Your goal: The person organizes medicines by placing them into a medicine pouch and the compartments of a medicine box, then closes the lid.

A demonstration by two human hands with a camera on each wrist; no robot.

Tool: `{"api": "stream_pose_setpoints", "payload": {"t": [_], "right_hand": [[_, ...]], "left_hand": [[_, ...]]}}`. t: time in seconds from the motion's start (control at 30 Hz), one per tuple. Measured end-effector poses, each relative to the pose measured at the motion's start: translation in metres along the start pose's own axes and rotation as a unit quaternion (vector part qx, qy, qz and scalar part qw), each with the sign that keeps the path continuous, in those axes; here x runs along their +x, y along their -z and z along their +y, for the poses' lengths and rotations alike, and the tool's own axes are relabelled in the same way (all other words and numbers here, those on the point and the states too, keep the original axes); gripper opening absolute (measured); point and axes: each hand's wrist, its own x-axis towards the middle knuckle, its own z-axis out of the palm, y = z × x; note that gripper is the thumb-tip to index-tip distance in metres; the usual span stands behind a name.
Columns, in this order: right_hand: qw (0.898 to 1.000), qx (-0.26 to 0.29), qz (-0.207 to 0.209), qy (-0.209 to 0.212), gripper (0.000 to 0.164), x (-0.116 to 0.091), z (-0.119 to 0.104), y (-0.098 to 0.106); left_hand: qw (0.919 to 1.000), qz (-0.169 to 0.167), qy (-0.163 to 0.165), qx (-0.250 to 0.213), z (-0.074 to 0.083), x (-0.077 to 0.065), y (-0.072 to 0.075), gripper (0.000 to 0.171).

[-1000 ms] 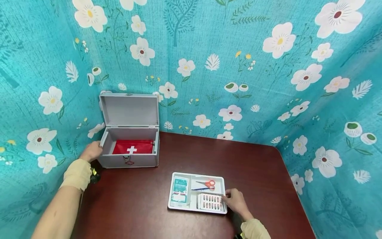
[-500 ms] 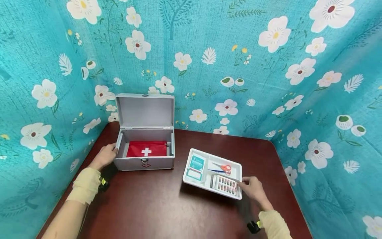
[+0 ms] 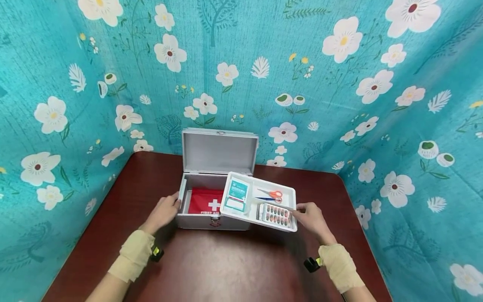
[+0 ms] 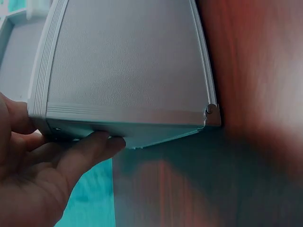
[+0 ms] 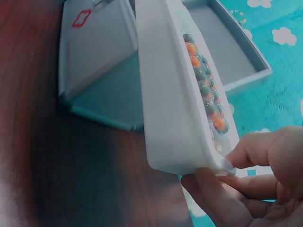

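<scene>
My left hand [image 3: 163, 213] grips the left wall of a grey metal first-aid box [image 3: 190, 221], thumb and fingers on either side of its rim in the left wrist view. The box's lid [image 3: 220, 151] stands raised. Inside lies a red pouch [image 3: 201, 202] with a white cross. My right hand [image 3: 311, 219] pinches the right end of a white tray [image 5: 163, 90], held tilted above the table. The tray's left end overlaps the box opening in the head view and hides its right part. The tray carries a teal packet [image 3: 237, 193], orange-handled scissors [image 3: 276, 194] and a capsule blister pack [image 3: 275, 215].
The dark red-brown table [image 3: 226, 268] extends on all sides of the box. Behind it and along both sides hangs a teal floral cloth [image 3: 241, 84]. A thin blue item [image 3: 264, 199] lies beside the scissors in the tray.
My left hand has slid the box rightward along the table. My right hand has lifted the tray off the table and moved it up and back, over the box's right side.
</scene>
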Motion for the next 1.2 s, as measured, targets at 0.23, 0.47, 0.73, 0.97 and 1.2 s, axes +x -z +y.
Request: {"api": "stream_pose_setpoints", "payload": {"t": [0.23, 0.47, 0.73, 0.97, 1.2], "right_hand": [[1.000, -0.007, -0.005, 0.030, 0.026, 0.006, -0.019, -0.009], [0.999, -0.014, 0.004, 0.050, 0.021, 0.006, -0.036, -0.019], [0.997, -0.034, 0.011, 0.065, 0.019, 0.009, -0.052, -0.032], [0.996, -0.053, 0.018, 0.067, 0.014, 0.010, -0.059, -0.039], [0.996, -0.057, 0.006, 0.071, 0.011, 0.010, -0.066, -0.045]], "left_hand": [[0.9999, -0.002, 0.003, -0.010, 0.027, -0.014, -0.026, 0.032], [0.9993, 0.000, 0.003, -0.036, 0.033, -0.017, -0.037, 0.041], [0.9966, 0.004, 0.025, -0.078, 0.031, -0.024, -0.034, 0.043], [0.9956, -0.004, 0.033, -0.087, 0.030, -0.022, -0.035, 0.050], [0.9959, -0.012, 0.029, -0.084, 0.032, -0.021, -0.034, 0.051]]}}
